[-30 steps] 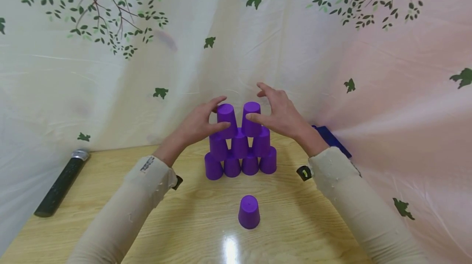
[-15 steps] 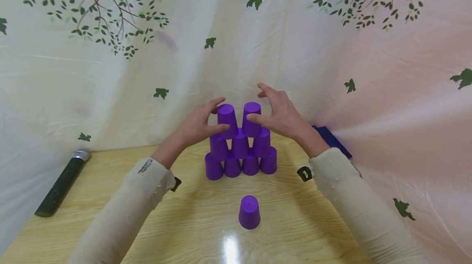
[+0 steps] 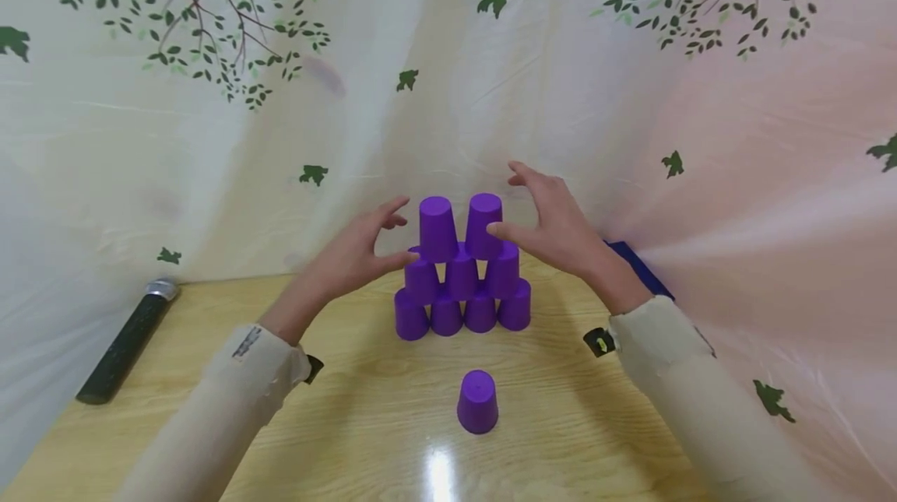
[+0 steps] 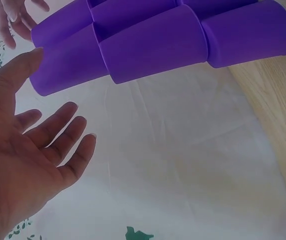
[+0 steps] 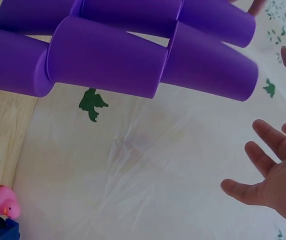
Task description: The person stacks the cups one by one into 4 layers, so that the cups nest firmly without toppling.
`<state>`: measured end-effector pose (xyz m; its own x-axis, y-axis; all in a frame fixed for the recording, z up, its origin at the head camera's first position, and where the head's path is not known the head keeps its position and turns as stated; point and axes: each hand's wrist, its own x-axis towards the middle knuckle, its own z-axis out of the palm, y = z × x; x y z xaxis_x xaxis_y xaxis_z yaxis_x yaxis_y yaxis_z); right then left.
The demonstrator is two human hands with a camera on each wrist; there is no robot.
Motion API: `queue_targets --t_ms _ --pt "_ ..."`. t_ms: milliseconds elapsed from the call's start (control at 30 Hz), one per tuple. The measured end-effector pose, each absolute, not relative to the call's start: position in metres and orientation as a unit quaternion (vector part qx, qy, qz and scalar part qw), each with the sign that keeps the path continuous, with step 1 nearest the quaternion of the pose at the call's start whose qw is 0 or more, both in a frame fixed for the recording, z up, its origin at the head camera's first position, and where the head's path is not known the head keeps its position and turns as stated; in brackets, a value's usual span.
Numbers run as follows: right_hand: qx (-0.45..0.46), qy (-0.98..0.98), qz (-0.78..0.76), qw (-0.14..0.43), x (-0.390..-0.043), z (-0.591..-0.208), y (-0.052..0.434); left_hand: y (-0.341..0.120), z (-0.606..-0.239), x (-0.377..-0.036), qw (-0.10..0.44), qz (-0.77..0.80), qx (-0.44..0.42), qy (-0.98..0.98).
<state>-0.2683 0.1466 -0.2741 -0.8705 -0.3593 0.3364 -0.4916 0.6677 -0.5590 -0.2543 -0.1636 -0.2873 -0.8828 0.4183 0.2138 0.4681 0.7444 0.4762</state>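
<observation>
On the wooden table (image 3: 210, 408), both hands hover with fingers spread and holding nothing, left hand (image 3: 350, 253) at nine o'clock and right hand (image 3: 554, 226) at three o'clock of the purple cup pyramid (image 3: 462, 276), seemingly guarding its balance.

Bright, even light; glare spot on my table (image 3: 437, 471) near me, edges bowed, wrist views slightly soft.

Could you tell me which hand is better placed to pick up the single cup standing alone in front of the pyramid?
Probably the left hand: it is open and clear of the pyramid, while the right hand has its thumb against a top cup. The single cup stands about midway between them.
</observation>
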Motion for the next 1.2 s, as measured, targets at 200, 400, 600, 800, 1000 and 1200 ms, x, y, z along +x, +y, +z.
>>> queue_targets --t_ms 200,400,600,800,1000,1200 --pt "0.270 -0.891 0.341 0.132 -0.242 -0.279 0.151 -0.179 -0.292 -0.234 0.054 -0.260 -0.227 -0.937" --pt "0.336 -0.873 0.315 0.163 -0.208 -0.306 0.154 -0.188 -0.299 -0.209 0.055 -0.261 -0.235 -0.935" --pt "0.403 -0.854 0.304 0.122 -0.189 -0.347 0.149 -0.190 -0.308 -0.180 0.047 -0.266 -0.251 -0.929" --pt "0.393 -0.877 0.274 -0.035 -0.175 -0.380 0.140 -0.185 -0.319 -0.149 0.029 -0.276 -0.280 -0.919" --pt "0.375 -0.892 0.234 -0.097 -0.170 -0.397 0.133 -0.182 -0.335 -0.122 -0.010 -0.281 -0.287 -0.916" --pt "0.369 -0.897 0.223 -0.097 -0.167 -0.406 0.130 -0.176 -0.355 -0.107 -0.003 -0.258 -0.309 -0.915"
